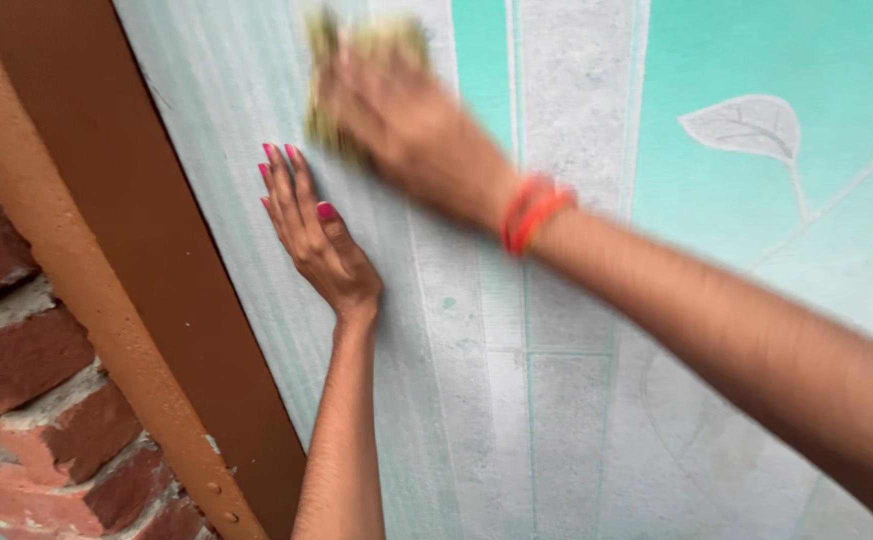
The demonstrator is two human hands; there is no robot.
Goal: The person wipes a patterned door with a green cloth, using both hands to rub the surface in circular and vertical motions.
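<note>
**Fingers flat on panel, sponge up high – slip risk**

Fingers (pixel 286 185) of left hand (pixel 316 240) lay spread & flat against pale painted panel (pixel 556 300), gripping nothing, just bracing near brown frame (pixel 146 250). Right hand (pixel 406 120) blurred w/ motion, closed round yellow-green sponge (pixel 356 60), pressed to panel just above left fingertips, near top edge of view. Orange bands (pixel 531 215) on right wrist. Brick wall (pixel 26 400) beyond frame at left.

Judged risks: could knock into bracing fingers w/ sponge on a downward pass, being so close. Could lose footing of flat palm if surface wet; wetness not visible. Could scuff painted leaf (pixel 746 125) if stroke ran wide right.
</note>
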